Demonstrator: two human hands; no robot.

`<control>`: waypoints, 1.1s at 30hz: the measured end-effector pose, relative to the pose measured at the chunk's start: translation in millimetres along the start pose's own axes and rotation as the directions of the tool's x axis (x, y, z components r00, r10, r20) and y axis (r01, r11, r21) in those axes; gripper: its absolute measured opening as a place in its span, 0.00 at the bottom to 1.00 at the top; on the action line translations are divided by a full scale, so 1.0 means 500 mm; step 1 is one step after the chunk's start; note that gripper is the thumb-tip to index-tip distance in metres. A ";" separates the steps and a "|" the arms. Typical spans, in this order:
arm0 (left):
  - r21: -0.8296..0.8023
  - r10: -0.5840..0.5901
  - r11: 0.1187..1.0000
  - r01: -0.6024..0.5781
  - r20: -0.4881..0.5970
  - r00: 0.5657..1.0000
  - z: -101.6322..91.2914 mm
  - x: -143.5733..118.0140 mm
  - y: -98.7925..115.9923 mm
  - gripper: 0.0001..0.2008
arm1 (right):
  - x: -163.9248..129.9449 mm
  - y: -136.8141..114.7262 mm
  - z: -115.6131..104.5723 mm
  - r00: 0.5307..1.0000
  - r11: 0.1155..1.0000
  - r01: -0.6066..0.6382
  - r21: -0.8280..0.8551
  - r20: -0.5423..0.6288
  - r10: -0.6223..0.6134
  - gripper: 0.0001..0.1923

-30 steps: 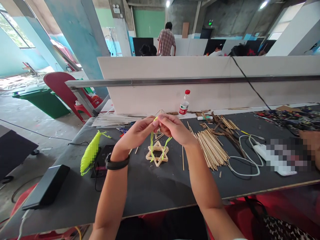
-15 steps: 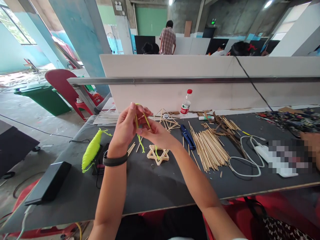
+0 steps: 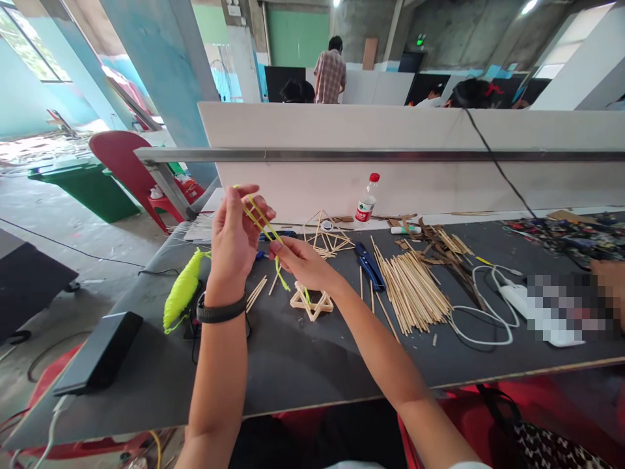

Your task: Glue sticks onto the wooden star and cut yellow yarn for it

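A strand of neon yellow-green yarn (image 3: 262,220) runs between my two hands. My left hand (image 3: 235,238) is raised, with the yarn looped over its curled fingers. My right hand (image 3: 305,262) pinches the yarn between thumb and fingers, and a loose end dangles below. Under it a small star-shaped frame of wooden sticks (image 3: 312,303) rests on the dark table, with yarn leading into it. Left of my left wrist lies a wound bundle of the same yarn (image 3: 183,292).
Right of my hands lie a blue utility knife (image 3: 370,266) and a pile of wooden sticks (image 3: 415,290). Behind stand a larger stick frame (image 3: 328,238) and a red-capped bottle (image 3: 367,198). A black box (image 3: 100,352) sits at left. Another person's hand (image 3: 608,280) shows far right.
My left hand has moved up and left, away from my right hand. The yarn loop between them is now stretched longer and slanted.
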State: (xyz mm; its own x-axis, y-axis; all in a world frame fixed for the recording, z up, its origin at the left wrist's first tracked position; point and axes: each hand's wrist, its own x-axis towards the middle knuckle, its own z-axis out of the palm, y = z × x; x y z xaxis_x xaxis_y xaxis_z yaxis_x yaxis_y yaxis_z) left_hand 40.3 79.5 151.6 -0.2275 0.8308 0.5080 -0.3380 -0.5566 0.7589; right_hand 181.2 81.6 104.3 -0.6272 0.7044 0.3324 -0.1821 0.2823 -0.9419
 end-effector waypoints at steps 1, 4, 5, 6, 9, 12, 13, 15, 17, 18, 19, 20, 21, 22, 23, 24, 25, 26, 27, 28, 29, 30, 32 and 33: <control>-0.018 -0.001 1.000 0.000 -0.029 1.000 -0.006 0.004 0.002 0.16 | 0.000 -0.001 -0.004 1.000 1.000 -0.013 0.026 0.019 0.012 0.23; -0.074 -0.025 0.997 0.019 -0.085 0.996 -0.025 0.015 0.008 0.14 | 0.000 0.001 -0.010 0.987 0.990 -0.110 0.090 0.126 0.099 0.22; -0.106 -0.035 0.994 0.025 -0.094 0.995 -0.031 0.018 0.010 0.13 | 0.001 0.003 -0.010 0.977 0.982 -0.155 0.110 0.163 0.136 0.21; -0.140 -0.045 0.990 0.030 -0.101 0.994 -0.036 0.020 0.012 0.13 | 0.001 0.005 -0.009 0.966 0.972 -0.197 0.126 0.193 0.171 0.20; -0.210 -0.066 0.977 0.038 -0.127 0.990 -0.049 0.023 0.021 0.18 | 0.002 0.012 -0.009 0.938 0.948 -0.287 0.141 0.241 0.248 0.19; -0.231 -0.080 0.972 0.036 -0.186 0.979 -0.062 0.027 0.034 0.22 | 0.000 0.019 -0.019 0.914 0.934 -0.327 0.143 0.298 0.275 0.18; -0.260 -0.084 0.965 0.027 -0.210 0.974 -0.066 0.029 0.038 0.23 | -0.001 0.020 -0.024 0.905 0.929 -0.340 0.144 0.318 0.282 0.19; -0.354 -0.090 0.935 -0.004 -0.250 0.964 -0.077 0.033 0.045 0.24 | -0.003 0.020 -0.035 0.891 0.922 -0.363 0.135 0.340 0.301 0.19; -0.443 -0.093 0.895 -0.042 -0.279 0.956 -0.087 0.038 0.049 0.24 | -0.005 0.016 -0.048 0.883 0.919 -0.379 0.108 0.337 0.325 0.20; -0.473 -0.094 0.879 -0.057 -0.290 0.952 -0.092 0.040 0.051 0.24 | -0.006 0.014 -0.054 0.882 0.919 -0.384 0.089 0.332 0.336 0.21; -0.494 -0.098 0.867 -0.066 -0.299 0.949 -0.097 0.042 0.052 0.23 | -0.007 0.011 -0.061 0.879 0.919 -0.388 0.070 0.327 0.347 0.21; -0.508 -0.104 0.858 -0.069 -0.305 0.947 -0.101 0.044 0.054 0.23 | -0.009 0.009 -0.069 0.877 0.919 -0.392 0.051 0.324 0.356 0.21; -0.519 -0.109 0.851 -0.076 -0.317 0.942 -0.104 0.045 0.056 0.23 | -0.011 0.007 -0.078 0.877 0.921 -0.388 0.031 0.320 0.358 0.21; -0.530 -0.115 0.844 -0.083 -0.329 0.937 -0.106 0.046 0.058 0.23 | -0.013 0.006 -0.087 0.882 0.928 -0.373 0.006 0.313 0.353 0.21; -0.539 -0.121 0.838 -0.090 -0.344 0.931 -0.108 0.046 0.060 0.23 | -0.016 0.005 -0.097 0.891 0.937 -0.349 -0.022 0.301 0.339 0.21; -0.545 -0.125 0.832 -0.101 -0.362 0.924 -0.109 0.047 0.062 0.23 | -0.019 0.005 -0.107 0.904 0.946 -0.319 -0.051 0.284 0.320 0.21; -0.550 -0.126 0.828 -0.113 -0.378 0.917 -0.109 0.047 0.064 0.23 | -0.022 0.005 -0.116 0.917 0.954 -0.289 -0.074 0.264 0.298 0.22; -0.552 -0.124 0.824 -0.125 -0.391 0.912 -0.109 0.047 0.065 0.23 | -0.026 0.004 -0.125 0.929 0.960 -0.266 -0.090 0.243 0.280 0.22; -0.552 -0.119 0.822 -0.136 -0.401 0.909 -0.110 0.047 0.065 0.22 | -0.029 0.003 -0.133 0.938 0.963 -0.253 -0.095 0.221 0.268 0.23; -0.549 -0.111 0.823 -0.145 -0.406 0.907 -0.110 0.047 0.065 0.22 | -0.032 0.001 -0.139 0.944 0.964 -0.249 -0.090 0.199 0.262 0.23; -0.544 -0.103 0.826 -0.151 -0.409 0.907 -0.112 0.047 0.064 0.22 | -0.035 -0.002 -0.144 0.951 0.966 -0.245 -0.082 0.175 0.256 0.24; -0.539 -0.097 0.829 -0.153 -0.409 0.908 -0.113 0.047 0.063 0.21 | -0.037 -0.005 -0.147 0.958 0.969 -0.238 -0.070 0.147 0.246 0.25; -0.534 -0.101 0.834 -0.141 -0.399 0.911 -0.118 0.047 0.058 0.20 | -0.039 -0.014 -0.150 0.976 0.978 -0.206 -0.033 0.071 0.208 0.26; -0.530 -0.101 0.837 -0.133 -0.389 0.916 -0.119 0.046 0.056 0.19 | -0.039 -0.019 -0.151 0.983 0.983 -0.183 -0.007 0.024 0.183 0.26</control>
State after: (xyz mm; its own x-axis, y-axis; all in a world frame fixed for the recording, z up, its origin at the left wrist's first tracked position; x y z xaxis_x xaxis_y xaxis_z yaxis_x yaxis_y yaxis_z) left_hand -29.0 82.7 160.2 -0.5295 0.8165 0.2303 -0.7371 -0.5772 0.3516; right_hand 252.2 114.4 110.3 -0.6679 0.7283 0.1533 -0.0590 0.1535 -0.9864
